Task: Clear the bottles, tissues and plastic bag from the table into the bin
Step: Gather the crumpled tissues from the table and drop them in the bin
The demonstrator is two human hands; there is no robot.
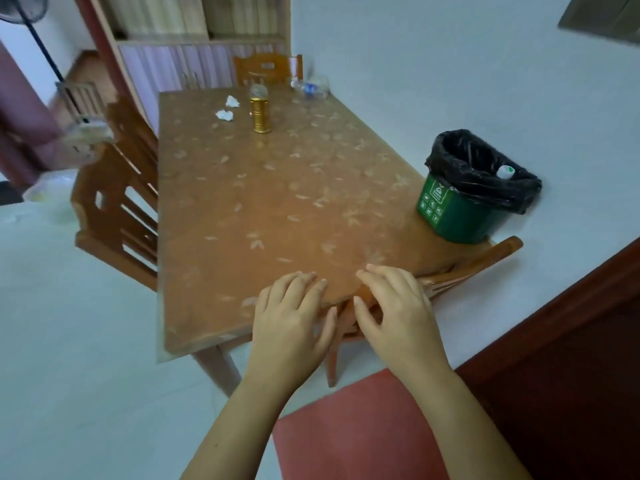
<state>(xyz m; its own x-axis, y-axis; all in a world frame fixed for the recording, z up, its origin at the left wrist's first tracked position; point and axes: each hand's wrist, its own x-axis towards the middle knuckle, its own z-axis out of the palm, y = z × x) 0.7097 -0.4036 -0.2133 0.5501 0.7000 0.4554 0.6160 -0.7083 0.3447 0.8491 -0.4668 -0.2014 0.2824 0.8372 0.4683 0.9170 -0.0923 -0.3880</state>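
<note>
A clear plastic bottle with a blue label [311, 87] lies on its side at the far right corner of the brown flower-patterned table [263, 209]. Two crumpled white tissues [228, 108] lie at the far left part of the table. A green bin [464, 216] lined with a black bag stands on the floor right of the table, with a white-capped bottle [505, 171] inside it. My left hand [294, 317] and my right hand [394, 306] hover side by side over the table's near edge, fingers relaxed, holding nothing. No plastic bag shows on the table.
A gold cylindrical container with a clear lid [260, 110] stands near the tissues. Wooden chairs stand at the left side [117, 216], the far end [266, 69] and the near right corner [478, 265]. A red mat [360, 431] lies on the floor by my arms.
</note>
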